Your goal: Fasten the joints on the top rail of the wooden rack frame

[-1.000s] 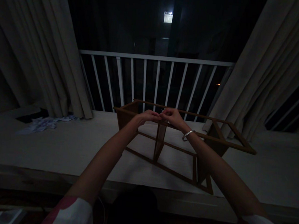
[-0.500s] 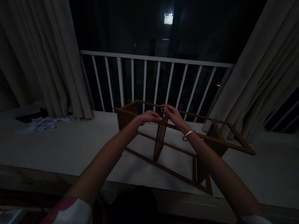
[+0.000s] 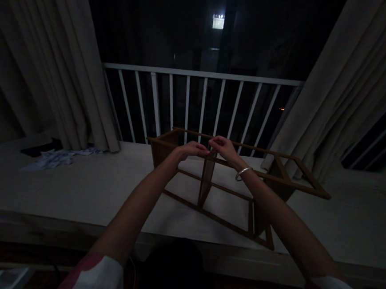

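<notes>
A brown wooden shelf frame lies on its side on the pale window ledge. Over its upper rail, around the middle shelf board, both hands meet. My left hand rests at the rail with its fingers bent together; whatever is in them is too small and dark to name. Close beside it, my right hand pinches with thumb and forefinger just above the same joint. A tiny item may sit between these fingertips, but I cannot make it out. A silver bangle circles the right wrist.
White railing stands behind the frame, before a dark window. Beige curtains hang on both sides. Crumpled papers or small packets lie on the ledge at left, beside a dark flat item. A pale object sits at lower left.
My right fingertips have shifted slightly and closed more tightly; a small shiny upright piece seen between the hands earlier is now barely visible. The left hand and the frame stay almost still.
</notes>
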Available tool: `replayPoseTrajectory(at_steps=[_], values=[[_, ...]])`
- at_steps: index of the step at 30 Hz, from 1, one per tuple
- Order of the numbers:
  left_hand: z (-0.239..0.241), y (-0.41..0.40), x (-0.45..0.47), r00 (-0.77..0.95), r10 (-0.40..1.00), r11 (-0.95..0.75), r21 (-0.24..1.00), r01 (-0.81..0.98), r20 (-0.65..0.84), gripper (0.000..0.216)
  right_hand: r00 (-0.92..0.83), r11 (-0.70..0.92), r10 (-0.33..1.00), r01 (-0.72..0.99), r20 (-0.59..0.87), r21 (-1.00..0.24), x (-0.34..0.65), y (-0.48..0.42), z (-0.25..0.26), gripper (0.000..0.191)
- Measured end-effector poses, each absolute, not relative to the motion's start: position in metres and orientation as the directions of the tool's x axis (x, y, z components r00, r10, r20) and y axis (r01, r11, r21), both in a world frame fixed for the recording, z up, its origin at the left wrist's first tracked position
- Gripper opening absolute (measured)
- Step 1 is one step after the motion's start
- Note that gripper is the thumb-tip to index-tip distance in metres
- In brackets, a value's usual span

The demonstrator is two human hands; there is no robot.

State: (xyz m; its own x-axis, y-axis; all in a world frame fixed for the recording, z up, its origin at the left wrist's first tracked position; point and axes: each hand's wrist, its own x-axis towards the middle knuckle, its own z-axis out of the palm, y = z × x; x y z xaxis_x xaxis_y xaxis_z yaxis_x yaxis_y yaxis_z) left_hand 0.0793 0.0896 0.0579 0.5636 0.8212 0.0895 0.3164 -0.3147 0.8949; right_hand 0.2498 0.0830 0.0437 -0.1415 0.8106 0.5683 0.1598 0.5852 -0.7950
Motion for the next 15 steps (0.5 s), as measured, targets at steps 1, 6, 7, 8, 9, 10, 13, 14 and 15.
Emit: replayPoseTrajectory(at_steps=[1, 6, 7, 8, 9, 10, 13, 14, 15], values=[[0.059, 0.089, 0.08, 0.557, 0.826, -0.301, 0.9, 0.316, 0.08, 0.034, -0.132, 0.588, 0.809, 0.151, 0.573, -0.795, 0.25, 0.083, 0.044, 0.031], [0.06, 0.093, 0.081, 0.513, 0.857, -0.249, 0.911, 0.328, 0.049, 0.034, -0.095, 0.597, 0.802, 0.145, 0.59, -0.789, 0.25, 0.081, 0.045, 0.033], [0.059, 0.096, 0.082, 0.511, 0.858, -0.248, 0.91, 0.331, 0.048, 0.032, -0.089, 0.597, 0.802, 0.153, 0.591, -0.787, 0.25, 0.081, 0.045, 0.033], [0.058, 0.098, 0.082, 0.513, 0.857, -0.249, 0.911, 0.33, 0.048, 0.031, -0.083, 0.595, 0.803, 0.161, 0.589, -0.788, 0.25, 0.081, 0.045, 0.033], [0.057, 0.101, 0.082, 0.517, 0.854, -0.25, 0.912, 0.324, 0.05, 0.03, -0.078, 0.589, 0.807, 0.169, 0.585, -0.79, 0.25, 0.081, 0.044, 0.034], [0.055, 0.104, 0.082, 0.52, 0.853, -0.252, 0.914, 0.318, 0.054, 0.029, -0.076, 0.582, 0.812, 0.174, 0.578, -0.794, 0.25, 0.081, 0.044, 0.034], [0.052, 0.108, 0.083, 0.512, 0.856, -0.259, 0.918, 0.301, 0.073, 0.029, -0.079, 0.576, 0.817, 0.169, 0.572, -0.8, 0.25, 0.08, 0.045, 0.034], [0.051, 0.108, 0.083, 0.504, 0.86, -0.263, 0.917, 0.299, 0.082, 0.029, -0.087, 0.577, 0.816, 0.166, 0.571, -0.8, 0.25, 0.08, 0.045, 0.034], [0.05, 0.107, 0.083, 0.5, 0.861, -0.268, 0.917, 0.295, 0.091, 0.029, -0.093, 0.576, 0.817, 0.164, 0.569, -0.801, 0.25, 0.08, 0.045, 0.034]])
